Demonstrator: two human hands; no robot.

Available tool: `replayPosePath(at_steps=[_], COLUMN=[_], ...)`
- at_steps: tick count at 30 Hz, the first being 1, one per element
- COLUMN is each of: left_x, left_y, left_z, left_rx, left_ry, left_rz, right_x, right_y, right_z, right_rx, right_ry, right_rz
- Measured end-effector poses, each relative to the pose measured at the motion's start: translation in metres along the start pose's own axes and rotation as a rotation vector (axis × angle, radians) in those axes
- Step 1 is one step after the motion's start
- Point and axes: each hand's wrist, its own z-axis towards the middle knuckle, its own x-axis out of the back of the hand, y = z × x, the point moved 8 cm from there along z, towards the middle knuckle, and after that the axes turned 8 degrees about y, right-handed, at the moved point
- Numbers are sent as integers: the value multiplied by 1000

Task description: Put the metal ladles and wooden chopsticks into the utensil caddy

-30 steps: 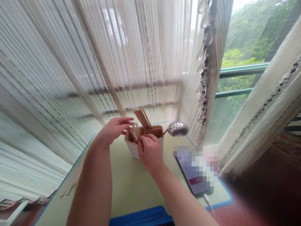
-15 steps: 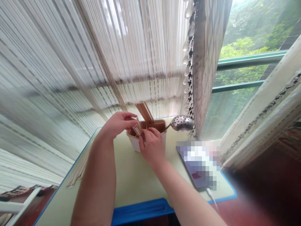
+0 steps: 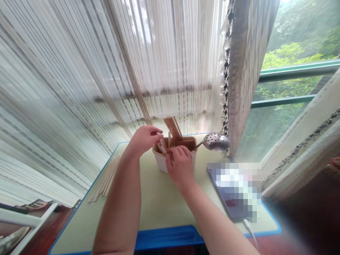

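A white utensil holder (image 3: 162,164) with a brown divided inside stands at the table's back edge. My left hand (image 3: 146,140) is at its left side, fingers pinched on a few pale thin chopsticks (image 3: 162,146) that slant down into the holder. Over the front rim, my right hand (image 3: 182,164) is closed near the lower ends of these sticks; its fingers partly hide what they grip. Brown chopsticks (image 3: 174,128) lean in the rear compartment. A perforated metal ladle (image 3: 215,141) sticks out to the right, its handle inside the holder.
Pale chopsticks (image 3: 106,179) lie in a row on the table's left side, partly behind my left forearm. A phone (image 3: 232,194) with a white cable (image 3: 249,228) lies at the right. Striped curtains (image 3: 170,63) hang behind the blue-edged table (image 3: 159,212).
My view has swung left, so everything sits further right in the picture. Both hands stay at the holder with the pale chopsticks. More of the loose chopsticks on the left now show.
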Motion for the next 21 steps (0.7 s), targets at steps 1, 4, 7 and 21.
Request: replayPosePath(at_steps=[1,4,7,21], left_x=[-2,-8,-12,-30], left_y=[-2,-10,-14,-22], left_z=[0,2,4,-11], left_rx=[21,68,63,58], left_ry=[-20,-58,-81,-418], left_rz=[6,31,99,127], right_x=[0,1,0,5], right_y=[-1,-1,-1,0], right_z=[0,0,0,0], right_rx=[3,7,9,27], right_ry=[-3,0,3,69], right_rz=[-3,-9,-11,13])
